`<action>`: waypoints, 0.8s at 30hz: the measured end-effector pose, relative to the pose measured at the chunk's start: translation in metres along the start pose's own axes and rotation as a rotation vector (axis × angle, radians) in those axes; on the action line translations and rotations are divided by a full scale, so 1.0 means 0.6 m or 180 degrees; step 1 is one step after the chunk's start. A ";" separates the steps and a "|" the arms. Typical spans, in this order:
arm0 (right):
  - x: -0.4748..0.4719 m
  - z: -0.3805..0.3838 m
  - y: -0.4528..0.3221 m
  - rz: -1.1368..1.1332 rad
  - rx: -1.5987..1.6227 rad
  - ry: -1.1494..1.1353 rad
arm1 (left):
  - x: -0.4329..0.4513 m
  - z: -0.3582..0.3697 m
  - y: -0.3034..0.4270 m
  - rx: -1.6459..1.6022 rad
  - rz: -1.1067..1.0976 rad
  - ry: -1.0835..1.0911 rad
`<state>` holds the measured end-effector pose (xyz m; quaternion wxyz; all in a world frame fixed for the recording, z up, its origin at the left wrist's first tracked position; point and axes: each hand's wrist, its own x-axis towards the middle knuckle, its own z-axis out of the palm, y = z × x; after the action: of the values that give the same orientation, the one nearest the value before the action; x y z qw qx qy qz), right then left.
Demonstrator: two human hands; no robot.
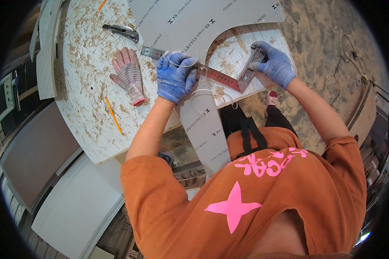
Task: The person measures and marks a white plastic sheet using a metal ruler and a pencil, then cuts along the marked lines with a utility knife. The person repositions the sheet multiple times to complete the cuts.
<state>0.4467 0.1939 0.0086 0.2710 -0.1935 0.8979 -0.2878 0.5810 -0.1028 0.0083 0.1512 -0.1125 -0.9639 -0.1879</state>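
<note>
My left hand (174,77), in a blue work glove, lies over the middle of a metal try square's blade (218,77). Its fingers are bent, and a thin pale strip (188,65) curls around them. My right hand (274,63), gloved alike, grips the square's stock (247,70) between thumb and fingers. The blade crosses a narrow part of a grey film-covered panel (203,124) that bears printed writing. More thin curled strips (218,94) hang by the panel's edge under the blade. My left palm hides part of the blade and whatever lies beneath it.
On the worn white workbench (84,77) are a snap-off utility knife (121,31), a striped glove (129,76) and a yellow pencil (113,116). Another pencil (101,5) is at the far edge. Boards (77,207) lean at left. A cable (337,73) lies on the dusty floor (317,42).
</note>
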 end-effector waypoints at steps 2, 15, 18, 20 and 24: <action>-0.002 0.008 -0.005 -0.0086 0.0024 0.0080 | 0.000 0.002 0.000 0.0019 -0.0085 0.0042; 0.003 0.038 -0.070 -0.0167 0.0089 0.0121 | -0.009 0.001 0.011 0.0256 -0.0224 0.0245; -0.002 0.023 -0.051 -0.0249 -0.0015 -0.0025 | -0.021 -0.007 0.023 0.0089 -0.0331 0.0026; -0.011 0.014 -0.032 -0.0074 -0.0183 -0.0143 | -0.033 -0.008 0.030 0.0181 0.0003 0.0073; -0.026 0.015 -0.020 -0.0198 -0.0341 -0.0005 | -0.051 0.002 0.030 0.0117 -0.0127 0.0063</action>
<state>0.4663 0.1890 0.0158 0.2519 -0.2358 0.9054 -0.2474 0.6139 -0.0910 0.0032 0.1590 -0.0886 -0.9677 -0.1742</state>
